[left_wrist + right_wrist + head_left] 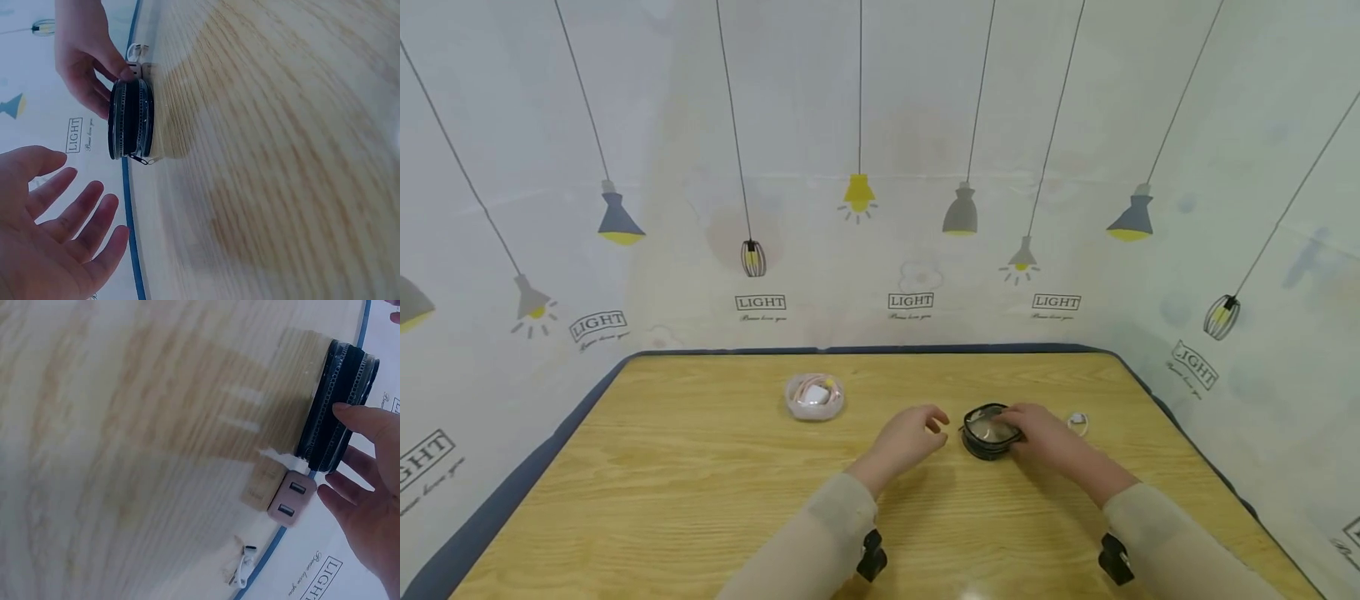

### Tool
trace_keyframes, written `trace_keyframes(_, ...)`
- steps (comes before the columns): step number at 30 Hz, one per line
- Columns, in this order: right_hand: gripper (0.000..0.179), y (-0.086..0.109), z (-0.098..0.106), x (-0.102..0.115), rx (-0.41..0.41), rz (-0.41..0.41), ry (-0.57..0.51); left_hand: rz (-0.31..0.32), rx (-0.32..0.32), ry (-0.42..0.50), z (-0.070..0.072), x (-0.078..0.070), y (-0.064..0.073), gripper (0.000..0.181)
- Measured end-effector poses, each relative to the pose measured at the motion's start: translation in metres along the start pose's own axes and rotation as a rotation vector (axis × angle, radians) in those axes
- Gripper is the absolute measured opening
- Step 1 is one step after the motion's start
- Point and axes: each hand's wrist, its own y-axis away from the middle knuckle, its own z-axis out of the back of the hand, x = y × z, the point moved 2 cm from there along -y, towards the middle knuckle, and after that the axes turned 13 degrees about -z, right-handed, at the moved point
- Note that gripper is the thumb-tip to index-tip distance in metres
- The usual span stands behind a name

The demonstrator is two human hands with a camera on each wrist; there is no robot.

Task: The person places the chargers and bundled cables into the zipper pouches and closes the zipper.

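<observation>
A small round black zip case (989,432) with a see-through top lies on the right half of the wooden table. My right hand (1047,435) grips it from the right. In the right wrist view the thumb presses the zipped side wall of the case (331,409). The other fingers reach over its top. My left hand (908,442) hovers just left of the case, apart from it, palm facing it. The left wrist view shows that hand (59,240) with fingers spread and loosely bent, holding nothing. The zip pull (140,160) hangs on the case's near side.
Behind the case stands a pink USB charger block (292,499) with two ports. Beside it lies a short white cable (244,567). A clear round pouch (815,397) with a pale cable and white plug sits at the back, left of centre. A patterned curtain (835,325) borders the table (685,467).
</observation>
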Motion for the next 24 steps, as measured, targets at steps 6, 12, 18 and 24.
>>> trace_keyframes(6,0.038,-0.001,-0.002,0.012,0.002,-0.009,0.000,0.013,-0.019,0.096,-0.001,0.003,0.003,0.024)
trace_keyframes(12,0.039,-0.004,-0.001,0.025,0.021,-0.017,0.009,0.023,-0.048,0.150,0.003,0.006,0.007,0.024)
trace_keyframes(18,0.038,-0.009,-0.004,0.037,0.042,0.006,-0.008,0.038,-0.057,0.137,0.008,0.015,0.009,0.027)
trace_keyframes(24,0.038,-0.015,-0.007,0.050,0.029,0.038,-0.011,0.044,-0.036,0.159,0.013,0.026,0.012,0.040)
